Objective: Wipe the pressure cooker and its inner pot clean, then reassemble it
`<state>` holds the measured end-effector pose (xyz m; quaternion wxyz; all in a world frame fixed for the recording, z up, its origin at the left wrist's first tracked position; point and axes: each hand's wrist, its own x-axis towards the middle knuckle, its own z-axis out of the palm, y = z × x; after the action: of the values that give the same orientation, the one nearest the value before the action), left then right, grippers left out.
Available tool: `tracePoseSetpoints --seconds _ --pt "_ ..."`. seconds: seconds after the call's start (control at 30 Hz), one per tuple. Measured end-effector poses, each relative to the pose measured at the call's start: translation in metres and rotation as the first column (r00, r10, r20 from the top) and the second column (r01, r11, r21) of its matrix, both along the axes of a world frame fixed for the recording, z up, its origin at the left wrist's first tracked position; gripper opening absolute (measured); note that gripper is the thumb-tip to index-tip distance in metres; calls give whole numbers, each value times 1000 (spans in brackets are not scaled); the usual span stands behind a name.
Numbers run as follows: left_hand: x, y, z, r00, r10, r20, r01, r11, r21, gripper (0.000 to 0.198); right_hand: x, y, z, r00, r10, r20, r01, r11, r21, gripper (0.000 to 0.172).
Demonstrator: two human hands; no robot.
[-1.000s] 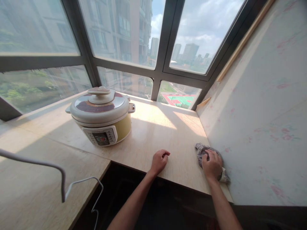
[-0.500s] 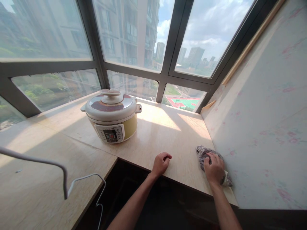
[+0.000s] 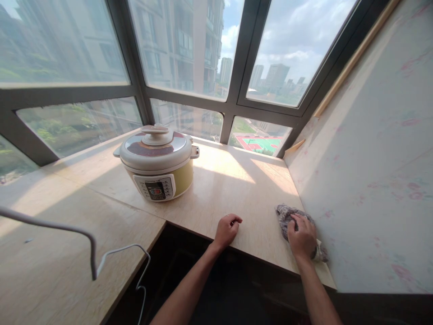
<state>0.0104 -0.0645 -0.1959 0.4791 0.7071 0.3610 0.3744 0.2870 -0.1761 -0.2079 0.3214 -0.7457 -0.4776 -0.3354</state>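
My right hand (image 3: 302, 237) presses a crumpled grey cloth (image 3: 284, 215) onto the beige stone counter (image 3: 237, 198), close to the right wall, with its fingers curled over the cloth. The cloth sticks out past the hand at both ends. My left hand (image 3: 227, 229) rests on the counter near its front edge, fingers curled in loosely and holding nothing. Farther back to the left stands a cream and yellow electric pressure cooker (image 3: 157, 162), lid on and control panel facing me.
A white cable (image 3: 91, 253) arcs over the left counter and hangs off its edge. Large windows (image 3: 189, 49) ring the back of the counter. A pale marbled wall (image 3: 372, 158) closes the right side. Below the front edge is a dark recess (image 3: 203, 289).
The view shifted, so the cooker now sits farther right in frame. Both hands have stayed in about the same places, the right one still on the cloth.
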Motion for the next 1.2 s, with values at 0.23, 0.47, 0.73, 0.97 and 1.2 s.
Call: tracePoseSetpoints --seconds 0.23,0.47,0.73,0.97,1.2 --pt "0 -1 1 1000 1 8 -1 1000 -11 26 -1 -1 1 999 -1 -48 0 1000 -19 30" --pt "0 -2 2 1000 10 30 -10 1000 -17 26 -2 -3 3 1000 12 -19 -13 999 -38 31" --pt "-3 -7 2 1000 27 6 -27 1000 -15 27 2 -5 4 998 49 39 -46 997 -56 30" --pt "-11 -13 -2 999 29 40 -29 1000 -5 29 9 -8 9 978 136 156 -115 984 -135 30" --pt "-26 -20 -6 996 4 85 -6 1000 21 28 17 -10 18 966 197 167 -149 953 -263 36"
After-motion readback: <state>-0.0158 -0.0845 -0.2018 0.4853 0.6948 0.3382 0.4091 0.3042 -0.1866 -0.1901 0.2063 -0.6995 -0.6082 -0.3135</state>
